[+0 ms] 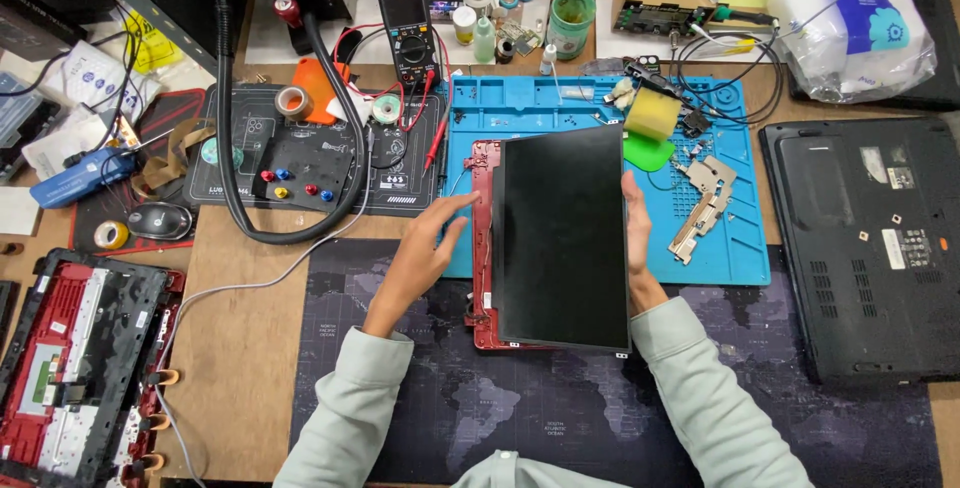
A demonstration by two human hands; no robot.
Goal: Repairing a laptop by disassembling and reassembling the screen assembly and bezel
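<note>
A black rectangular laptop screen panel point(560, 238) lies tilted over a red laptop lid frame point(481, 248), half on the blue work mat point(540, 103). My right hand point(637, 238) presses flat against the panel's right edge. My left hand point(425, 253) hovers with fingers spread just left of the red frame, its fingertips close to the frame's edge but holding nothing.
Metal hinges point(700, 208) and a yellow sponge point(652, 113) lie on the blue mat. A black laptop base point(865, 248) sits at right, a red opened laptop chassis point(75, 368) at left. A multimeter point(408, 33), black hose point(300, 218) and tape rolls crowd the back.
</note>
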